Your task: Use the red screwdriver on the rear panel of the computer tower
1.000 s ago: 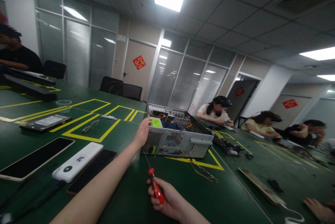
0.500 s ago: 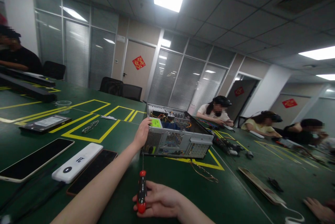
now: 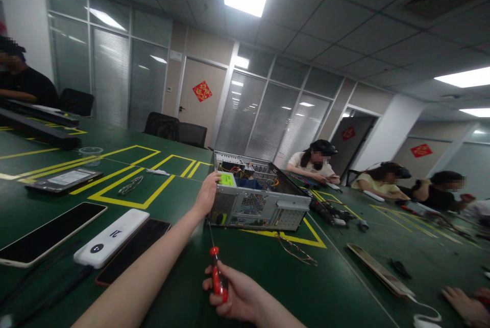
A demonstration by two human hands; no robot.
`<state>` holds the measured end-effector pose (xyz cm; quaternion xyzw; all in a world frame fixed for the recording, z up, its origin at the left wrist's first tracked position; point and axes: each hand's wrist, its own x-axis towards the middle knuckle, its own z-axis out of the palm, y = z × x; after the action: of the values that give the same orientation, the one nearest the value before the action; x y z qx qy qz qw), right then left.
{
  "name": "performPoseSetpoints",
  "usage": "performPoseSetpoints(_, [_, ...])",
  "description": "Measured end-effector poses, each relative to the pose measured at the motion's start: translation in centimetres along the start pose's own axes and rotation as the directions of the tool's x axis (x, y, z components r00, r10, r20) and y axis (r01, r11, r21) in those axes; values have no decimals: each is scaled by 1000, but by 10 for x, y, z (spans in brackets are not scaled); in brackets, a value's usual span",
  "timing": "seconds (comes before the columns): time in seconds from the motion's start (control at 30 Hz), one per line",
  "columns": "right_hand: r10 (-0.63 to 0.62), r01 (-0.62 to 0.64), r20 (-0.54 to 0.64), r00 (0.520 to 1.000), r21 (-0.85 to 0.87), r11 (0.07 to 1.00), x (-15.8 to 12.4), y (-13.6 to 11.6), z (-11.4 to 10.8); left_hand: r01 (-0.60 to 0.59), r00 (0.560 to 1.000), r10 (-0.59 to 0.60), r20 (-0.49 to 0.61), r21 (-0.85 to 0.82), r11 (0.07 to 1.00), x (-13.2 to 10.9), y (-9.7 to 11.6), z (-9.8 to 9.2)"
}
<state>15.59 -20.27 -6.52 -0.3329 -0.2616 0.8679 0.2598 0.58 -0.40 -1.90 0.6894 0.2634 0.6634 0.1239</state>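
An opened computer case (image 3: pixel 264 210) lies on its side on the green table, its back panel facing me and wires showing inside. My left hand (image 3: pixel 207 193) grips its near left corner, fingers over the top edge beside the power supply with a bright green label (image 3: pixel 227 179). In my right hand (image 3: pixel 233 289) is a red and black screwdriver (image 3: pixel 218 274), the fingers closed round its handle. Its thin shaft points away from me toward the case's lower left corner. Whether the tip touches a screw I cannot tell.
Left of my arm lie a hard drive (image 3: pixel 63 181), a phone (image 3: pixel 49 233), a white power bank (image 3: pixel 111 238) and a dark phone (image 3: pixel 132 251). Glasses (image 3: pixel 296 250) and another phone (image 3: pixel 377 269) lie to the right. Another person's hand (image 3: pixel 465 305) rests at the right edge; several people sit around.
My right hand has turned the screwdriver, its handle swinging slightly right and its fingers closing tighter round it. My left hand stays on the case corner.
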Motion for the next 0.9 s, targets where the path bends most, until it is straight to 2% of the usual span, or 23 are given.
performPoseSetpoints(0.13, [-56,66,113,992,-84,994,-2,4,6,7,1000,-7,9,2,1000,0,0,0])
performPoseSetpoints(0.23, [-102,116,133,986,-101,988,-1,9,7,1,1000,-1,3,-1,1000,1,0,0])
performPoseSetpoints(0.3, [-123,133,110,986,-82,988,0,11,7,-5,1000,5,-1,-3,1000,1,1,1])
performPoseSetpoints(0.47, [-153,153,-57,987,-5,988,0,13,4,-10,1000,10,-8,-1,1000,1,1,0])
performPoseSetpoints(0.57, [-110,109,-61,992,-14,994,0,11,2,-10,1000,10,-5,1,1000,1,2,0])
performPoseSetpoints(0.7, [-49,49,-13,999,4,999,-2,6,0,-5,1000,5,-2,1,1000,1,2,0])
performPoseSetpoints(0.8, [-65,65,83,994,1,998,-3,6,3,-8,1000,8,-5,-2,1000,1,2,0])
performPoseSetpoints(0.9, [-70,83,151,986,-83,993,-2,8,6,-9,1000,9,-6,-2,1000,0,2,0])
